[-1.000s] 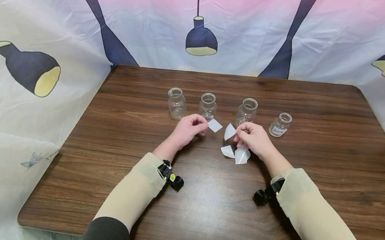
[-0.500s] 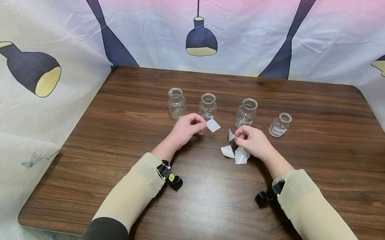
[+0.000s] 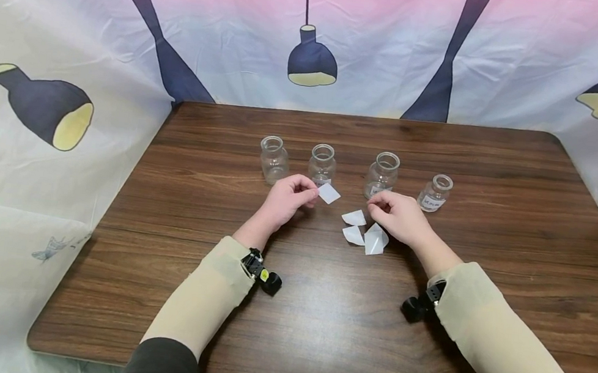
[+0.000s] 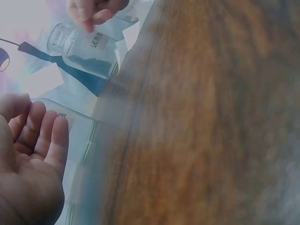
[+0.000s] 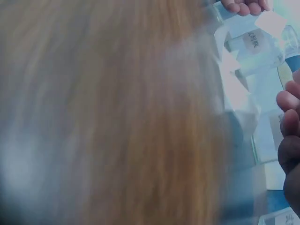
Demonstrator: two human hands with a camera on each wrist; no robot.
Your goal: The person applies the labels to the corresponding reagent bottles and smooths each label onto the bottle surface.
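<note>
My left hand (image 3: 287,200) pinches a square white sticker label (image 3: 329,193) by its left corner, between thumb and forefinger. The label (image 4: 43,80) also shows above the fingertips in the left wrist view. Just behind it stands a clear glass jar (image 3: 323,162) that bears a label of its own. My right hand (image 3: 396,217) hovers over the table with fingers loosely bent and nothing between them. Left of it, a scrap of white paper (image 3: 354,217) lies apart from the fingertips. More white scraps (image 3: 376,242) lie just below, some overlapping.
To the left is a glass jar (image 3: 274,160) with no label visible. A labelled jar (image 3: 382,174) stands behind my right hand, and a smaller labelled jar (image 3: 435,193) farther right. All are on the brown wooden table (image 3: 316,324), with a printed curtain (image 3: 381,48) behind.
My right hand has let go of a white scrap, which now lies with the others, and has drawn slightly right. The left hand has drifted slightly left, still holding the label.
</note>
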